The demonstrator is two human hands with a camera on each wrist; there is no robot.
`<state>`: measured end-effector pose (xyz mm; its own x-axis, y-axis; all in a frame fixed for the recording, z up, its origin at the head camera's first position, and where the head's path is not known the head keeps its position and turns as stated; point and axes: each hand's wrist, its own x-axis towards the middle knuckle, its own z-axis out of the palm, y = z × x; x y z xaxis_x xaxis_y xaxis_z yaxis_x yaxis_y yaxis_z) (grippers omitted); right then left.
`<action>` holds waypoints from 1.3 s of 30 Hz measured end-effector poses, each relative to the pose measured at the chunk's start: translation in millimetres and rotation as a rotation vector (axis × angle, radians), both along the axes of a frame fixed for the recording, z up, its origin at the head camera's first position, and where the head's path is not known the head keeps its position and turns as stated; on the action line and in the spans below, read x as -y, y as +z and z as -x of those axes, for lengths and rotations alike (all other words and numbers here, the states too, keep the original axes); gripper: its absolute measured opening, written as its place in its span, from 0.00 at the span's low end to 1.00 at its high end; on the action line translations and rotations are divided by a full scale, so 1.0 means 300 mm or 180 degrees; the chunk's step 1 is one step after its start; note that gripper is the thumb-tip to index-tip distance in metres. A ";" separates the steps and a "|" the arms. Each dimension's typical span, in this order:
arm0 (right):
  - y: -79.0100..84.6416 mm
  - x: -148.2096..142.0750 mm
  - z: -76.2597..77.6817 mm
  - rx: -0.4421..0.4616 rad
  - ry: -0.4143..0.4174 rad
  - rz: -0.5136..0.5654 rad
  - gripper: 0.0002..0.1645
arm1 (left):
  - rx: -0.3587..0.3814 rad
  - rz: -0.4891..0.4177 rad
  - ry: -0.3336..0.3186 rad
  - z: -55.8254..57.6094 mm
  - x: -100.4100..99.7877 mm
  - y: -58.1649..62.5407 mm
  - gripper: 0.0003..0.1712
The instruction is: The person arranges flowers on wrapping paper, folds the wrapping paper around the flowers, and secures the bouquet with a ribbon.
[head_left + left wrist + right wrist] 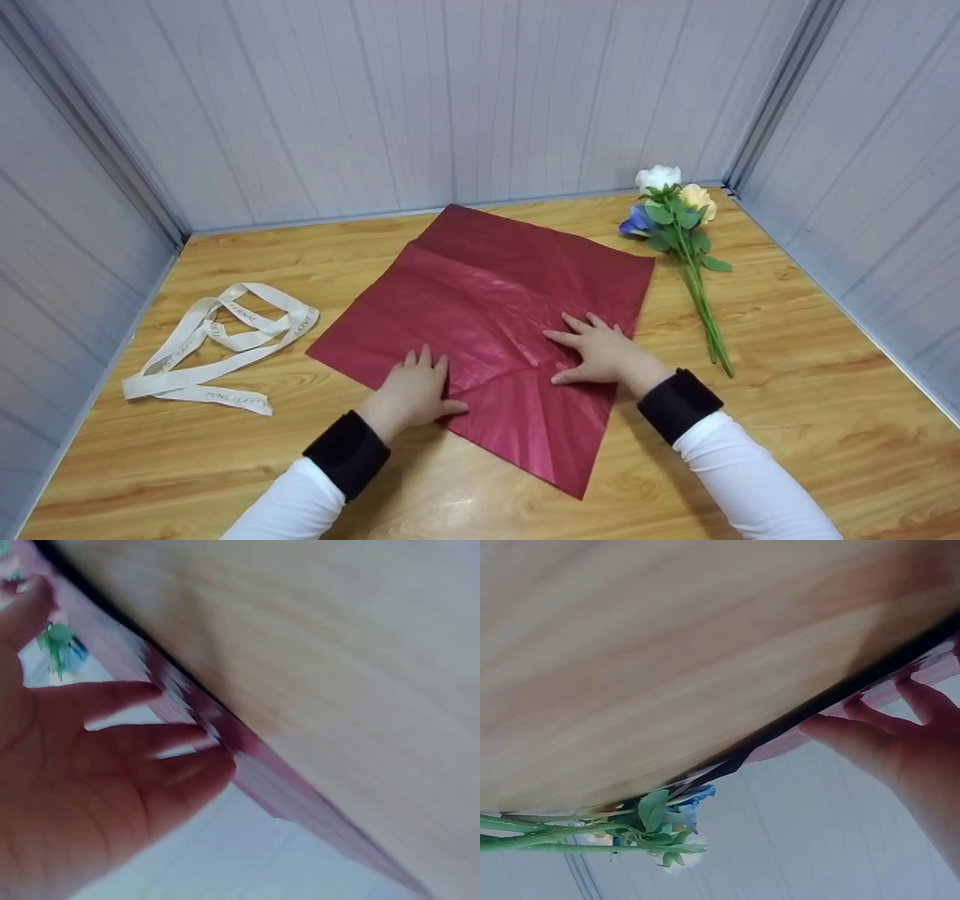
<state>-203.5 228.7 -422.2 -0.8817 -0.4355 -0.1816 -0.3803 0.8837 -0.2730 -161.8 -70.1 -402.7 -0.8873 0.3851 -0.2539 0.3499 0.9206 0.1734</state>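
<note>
A creased dark red sheet of wrapping paper (480, 300) lies at a slant on the wooden table, one corner toward the back wall and one toward the front. My left hand (416, 394) rests on its front left edge, fingers spread and thumb out to the right. On the right part of the sheet lies my right hand (596, 352), its fingers also spread. In the left wrist view the fingertips (225, 761) touch the paper (300, 799). The right wrist view shows the right fingers (866, 716) against the sheet, whose edge lifts slightly off the table.
A loosely looped white ribbon (217, 379) with printed lettering lies at the left. To the right are artificial flowers (679, 217) in white, peach and blue, their green stems pointing forward. Grey panel walls (480, 105) enclose the wooden table (817, 360) at the back and sides.
</note>
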 end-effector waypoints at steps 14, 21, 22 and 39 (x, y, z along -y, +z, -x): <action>-0.006 0.016 -0.031 -0.0246 0.0130 -0.0314 0.44 | 0.0656 0.0223 0.0276 0.014 -0.023 0.001 0.68; -0.008 0.018 -0.038 -0.0326 0.0146 -0.0368 0.46 | 0.0735 0.0111 0.0196 0.045 0.002 0.008 0.66; -0.011 0.018 -0.039 -0.0319 0.0151 -0.0367 0.46 | 0.0748 0.0095 0.0191 0.047 0.005 0.007 0.65; -0.032 0.024 -0.027 -0.0326 0.0114 -0.0102 0.46 | 0.0751 -0.0229 0.0185 0.076 0.080 0.012 0.61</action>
